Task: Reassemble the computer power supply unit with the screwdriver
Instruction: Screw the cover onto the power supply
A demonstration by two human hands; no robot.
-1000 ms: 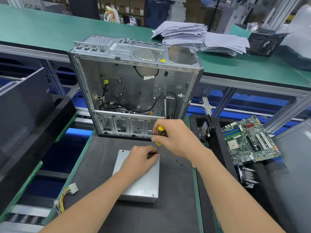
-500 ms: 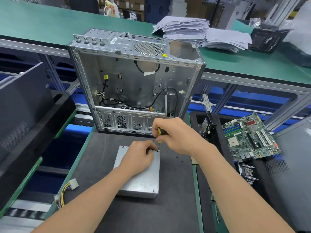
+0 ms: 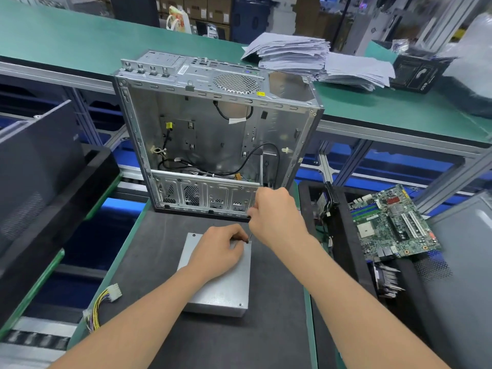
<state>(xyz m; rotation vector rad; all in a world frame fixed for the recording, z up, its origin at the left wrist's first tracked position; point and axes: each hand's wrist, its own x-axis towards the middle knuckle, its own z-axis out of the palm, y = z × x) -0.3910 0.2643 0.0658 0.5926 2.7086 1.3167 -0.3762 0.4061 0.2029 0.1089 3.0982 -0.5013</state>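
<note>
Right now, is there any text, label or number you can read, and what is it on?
"650", seemingly, printed upside down: black box on green bench.
Yellow sticker on computer case: too small to read.
White label on case top: blurred.
Motherboard print: too small.
Logo on left black panel: blurred.

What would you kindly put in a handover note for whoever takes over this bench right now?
Right hand: grips the screwdriver, tip at the far right corner of the power supply unit.
Left hand: rests on the unit's lid, fingers curled beside the tip; whether they pinch a screw is unclear.
Unit: lies flat on the dark mat, in front of the open computer case.
Done: the lid sits on the unit.
Left: probably drive this corner's screw, then check the other corners.
</note>
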